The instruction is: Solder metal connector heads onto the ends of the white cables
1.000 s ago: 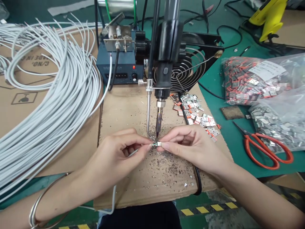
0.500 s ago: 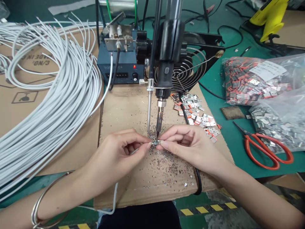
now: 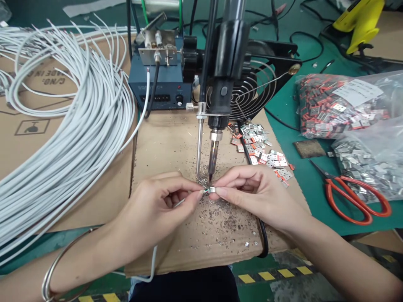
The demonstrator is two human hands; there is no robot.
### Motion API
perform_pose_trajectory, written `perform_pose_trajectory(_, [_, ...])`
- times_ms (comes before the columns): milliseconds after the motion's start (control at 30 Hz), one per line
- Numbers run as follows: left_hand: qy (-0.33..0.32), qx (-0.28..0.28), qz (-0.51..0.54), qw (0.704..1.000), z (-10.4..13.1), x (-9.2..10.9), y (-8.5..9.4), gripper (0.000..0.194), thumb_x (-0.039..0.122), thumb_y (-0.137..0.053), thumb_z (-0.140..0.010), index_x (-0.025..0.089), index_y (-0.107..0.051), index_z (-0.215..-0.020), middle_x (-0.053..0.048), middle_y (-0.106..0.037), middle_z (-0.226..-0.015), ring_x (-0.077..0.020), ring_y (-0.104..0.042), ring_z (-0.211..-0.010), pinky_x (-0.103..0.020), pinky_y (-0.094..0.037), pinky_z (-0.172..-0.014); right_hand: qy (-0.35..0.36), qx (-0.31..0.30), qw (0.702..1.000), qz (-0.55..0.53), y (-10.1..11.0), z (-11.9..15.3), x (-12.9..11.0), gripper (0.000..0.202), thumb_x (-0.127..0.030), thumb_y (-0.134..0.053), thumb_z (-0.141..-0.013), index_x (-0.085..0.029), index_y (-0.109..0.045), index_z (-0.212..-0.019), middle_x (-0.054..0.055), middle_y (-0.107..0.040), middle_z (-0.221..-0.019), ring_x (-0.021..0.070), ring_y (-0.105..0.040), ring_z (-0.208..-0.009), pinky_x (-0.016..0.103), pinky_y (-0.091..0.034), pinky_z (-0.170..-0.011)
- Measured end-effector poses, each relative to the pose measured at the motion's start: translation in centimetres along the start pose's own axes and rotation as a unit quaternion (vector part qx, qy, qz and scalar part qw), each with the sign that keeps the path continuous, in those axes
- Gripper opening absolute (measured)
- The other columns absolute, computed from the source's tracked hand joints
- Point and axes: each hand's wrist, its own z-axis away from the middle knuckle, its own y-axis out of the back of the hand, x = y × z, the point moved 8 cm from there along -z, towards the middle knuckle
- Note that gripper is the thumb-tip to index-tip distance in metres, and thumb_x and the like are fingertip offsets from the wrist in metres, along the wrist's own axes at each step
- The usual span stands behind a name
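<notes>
My left hand (image 3: 171, 199) pinches the stripped end of a white cable (image 3: 153, 260), which trails from under the palm down over the cardboard edge. Between finger and thumb, my right hand (image 3: 248, 191) grips a small metal USB connector (image 3: 212, 190). The cable's fine wires meet the back of the connector between my fingertips. Just above them is the tip of a soldering iron (image 3: 213, 157) clamped in a stand, with a thin solder feed tube (image 3: 199, 147) beside it. Whether the tip touches the joint is hard to tell.
A large bundle of white cables (image 3: 72, 138) lies at left. Behind stand a blue solder feeder unit (image 3: 160, 90) and a fan (image 3: 252, 92). Loose connectors (image 3: 258, 142) lie right of the iron. Farther right are bagged connectors (image 3: 327, 105), bagged metal shells (image 3: 362, 163) and red-handled scissors (image 3: 355, 197).
Both hands have lowered the connector and wires slightly, away from the iron's tip. The red light on the blue unit has dimmed. The view has shifted a little.
</notes>
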Motion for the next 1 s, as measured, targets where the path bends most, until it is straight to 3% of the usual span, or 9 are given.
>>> perform_pose_trajectory(500, [0.061,-0.029,0.013,0.998,-0.2,-1.1,-0.4,0.014,0.019,-0.059,-0.081,0.017,-0.072,-0.077,0.0,-0.068,-0.065,-0.0073,-0.053,-0.053,-0.015,-0.04,-0.045,-0.032,0.015,0.999,-0.009,-0.1,-0.2,0.3,0.017,-0.013,-0.08,-0.056,-0.013,-0.067,-0.067,0.002,-0.07,-0.063,0.0062,-0.059,-0.053,0.013,-0.042,-0.045])
perform_pose_trajectory(1000, [0.062,-0.023,0.03,0.997,-0.1,-0.6,-0.5,0.015,0.019,-0.059,-0.081,0.016,-0.072,-0.073,0.0,-0.068,-0.064,-0.0078,-0.053,-0.052,-0.015,-0.04,-0.045,-0.037,0.0,0.999,0.012,0.0,-0.2,0.1,0.01,-0.017,-0.073,-0.064,-0.013,-0.067,-0.072,0.003,-0.071,-0.066,0.0065,-0.059,-0.052,0.015,-0.039,-0.045])
